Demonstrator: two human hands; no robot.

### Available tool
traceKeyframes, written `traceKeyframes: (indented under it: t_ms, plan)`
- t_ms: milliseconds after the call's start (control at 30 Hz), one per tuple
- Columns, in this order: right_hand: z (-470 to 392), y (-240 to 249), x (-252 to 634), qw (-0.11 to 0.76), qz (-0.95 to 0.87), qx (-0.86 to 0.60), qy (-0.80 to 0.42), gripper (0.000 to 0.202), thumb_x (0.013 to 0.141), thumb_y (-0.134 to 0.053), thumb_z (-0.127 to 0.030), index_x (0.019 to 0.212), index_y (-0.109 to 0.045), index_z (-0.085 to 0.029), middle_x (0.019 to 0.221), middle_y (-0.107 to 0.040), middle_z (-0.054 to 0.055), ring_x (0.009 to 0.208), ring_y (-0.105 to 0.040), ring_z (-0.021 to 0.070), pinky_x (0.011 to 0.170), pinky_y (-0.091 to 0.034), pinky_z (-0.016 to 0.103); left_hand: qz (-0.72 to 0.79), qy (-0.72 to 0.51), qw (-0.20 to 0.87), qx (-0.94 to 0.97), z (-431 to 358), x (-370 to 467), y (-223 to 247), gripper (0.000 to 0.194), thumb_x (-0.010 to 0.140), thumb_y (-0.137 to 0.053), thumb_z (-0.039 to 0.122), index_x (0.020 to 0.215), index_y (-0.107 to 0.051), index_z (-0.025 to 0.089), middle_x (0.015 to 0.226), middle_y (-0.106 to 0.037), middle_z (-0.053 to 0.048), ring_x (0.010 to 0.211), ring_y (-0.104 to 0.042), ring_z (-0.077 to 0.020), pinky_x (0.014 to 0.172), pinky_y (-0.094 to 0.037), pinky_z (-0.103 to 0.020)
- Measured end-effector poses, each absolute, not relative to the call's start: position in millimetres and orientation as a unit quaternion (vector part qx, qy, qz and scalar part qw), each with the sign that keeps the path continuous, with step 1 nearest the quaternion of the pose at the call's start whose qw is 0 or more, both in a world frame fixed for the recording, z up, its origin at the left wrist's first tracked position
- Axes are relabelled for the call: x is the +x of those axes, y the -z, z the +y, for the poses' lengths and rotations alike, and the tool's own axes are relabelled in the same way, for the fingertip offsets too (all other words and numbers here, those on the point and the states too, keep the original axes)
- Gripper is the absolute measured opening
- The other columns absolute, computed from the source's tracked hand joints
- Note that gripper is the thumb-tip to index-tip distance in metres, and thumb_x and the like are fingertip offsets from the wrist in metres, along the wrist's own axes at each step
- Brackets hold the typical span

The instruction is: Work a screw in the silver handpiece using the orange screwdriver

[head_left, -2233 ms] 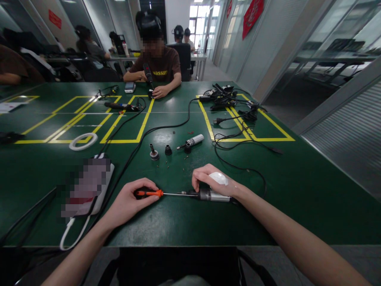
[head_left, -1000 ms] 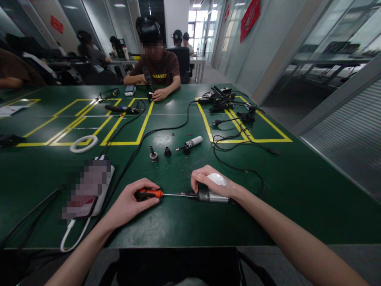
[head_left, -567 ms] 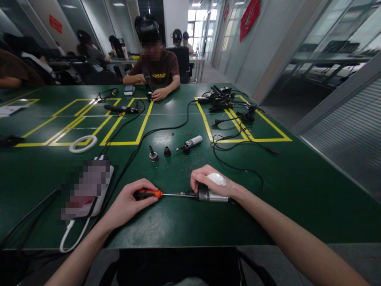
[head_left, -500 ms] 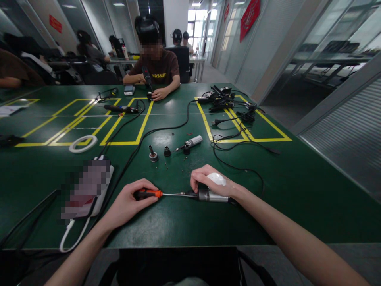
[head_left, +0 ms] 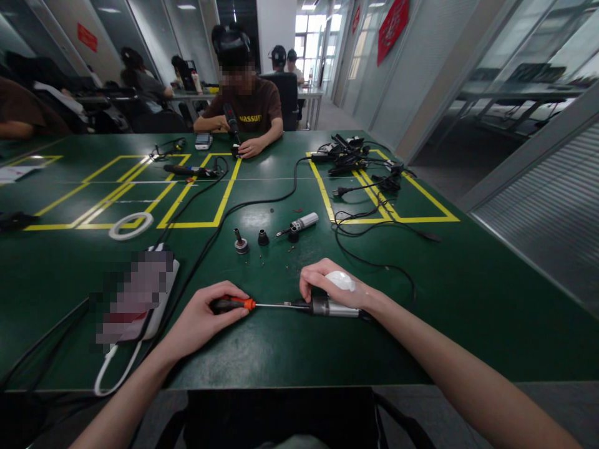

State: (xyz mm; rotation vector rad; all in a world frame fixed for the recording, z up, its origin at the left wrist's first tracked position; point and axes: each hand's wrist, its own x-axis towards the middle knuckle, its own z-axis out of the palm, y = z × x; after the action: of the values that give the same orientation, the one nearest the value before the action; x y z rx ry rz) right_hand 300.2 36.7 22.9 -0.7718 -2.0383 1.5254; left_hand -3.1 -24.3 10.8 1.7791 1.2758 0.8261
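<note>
My left hand [head_left: 213, 312] is closed around the black and orange handle of a screwdriver [head_left: 250, 304]. The thin shaft points right, and its tip meets the dark front end of a silver and black cylindrical tool [head_left: 334, 307] lying on the table. Over that tool rests my right hand [head_left: 325, 279], with curled fingers at its front end; a white patch covers the back of the hand. Beyond the hands stand a metal-based nozzle part [head_left: 241, 245] and a black collar [head_left: 262, 237]. A second silver cylinder [head_left: 305, 221], opened at its front, lies near several tiny screws.
A phone [head_left: 140, 293] with a white cable lies left, beside black cords. Behind it is a roll of white tape [head_left: 131, 226]. Tangled black cables and tools [head_left: 344, 153] fill the far right. Across the green table [head_left: 290, 355], a co-worker [head_left: 257, 106] handles a black tool.
</note>
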Motion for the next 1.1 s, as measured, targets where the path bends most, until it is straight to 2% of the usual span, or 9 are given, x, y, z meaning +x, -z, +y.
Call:
traceKeyframes:
  t_ms: [233, 533, 867, 1100]
  plan:
    - [36.6, -22.0, 300.4, 0.237, -0.746, -0.281, -0.556, 0.071, 0.1, -0.044, -0.076, 0.069, -0.065, -0.016, 0.068, -0.068, 0.007, 0.068, -0.065, 0.0184, 0.072, -0.055, 0.031, 0.538, -0.315, 0.424, 0.657, -25.7, -2.3, -11.6, 0.025, 0.078, -0.083, 0.038, 0.095, -0.083, 0.019, 0.093, -0.083, -0.007, 0.086, -0.079, -0.0242, 0.082, -0.064, -0.031]
    - [36.2, -22.5, 300.0, 0.238, -0.741, -0.285, -0.56, 0.07, 0.1, -0.045, -0.076, 0.07, -0.065, -0.015, 0.068, -0.067, 0.007, 0.067, -0.064, 0.0183, 0.073, -0.055, 0.031, 0.534, -0.303, 0.421, 0.668, -26.0, -0.4, -16.9, 0.026, 0.083, -0.078, 0.043, 0.09, -0.083, 0.018, 0.09, -0.084, -0.008, 0.084, -0.079, -0.0241, 0.081, -0.064, -0.031]
    - [36.6, -23.7, 300.2, 0.242, -0.746, -0.274, -0.556, 0.069, 0.101, -0.045, -0.074, 0.069, -0.065, -0.016, 0.069, -0.067, 0.007, 0.068, -0.065, 0.019, 0.073, -0.055, 0.032, 0.48, -0.337, 0.413, 0.697, -25.6, 0.7, -17.1, 0.011, 0.082, -0.079, 0.027, 0.09, -0.078, 0.02, 0.093, -0.077, -0.005, 0.086, -0.075, -0.0197, 0.082, -0.063, -0.028]
    - [37.1, -20.6, 300.4, 0.241, -0.745, -0.277, -0.557, 0.069, 0.101, -0.045, -0.073, 0.07, -0.065, -0.015, 0.068, -0.067, 0.007, 0.068, -0.065, 0.0186, 0.073, -0.055, 0.031, 0.489, -0.325, 0.399, 0.705, -25.1, -1.3, -15.1, 0.011, 0.084, -0.078, 0.029, 0.09, -0.079, 0.02, 0.092, -0.078, -0.005, 0.086, -0.075, -0.0208, 0.082, -0.062, -0.029]
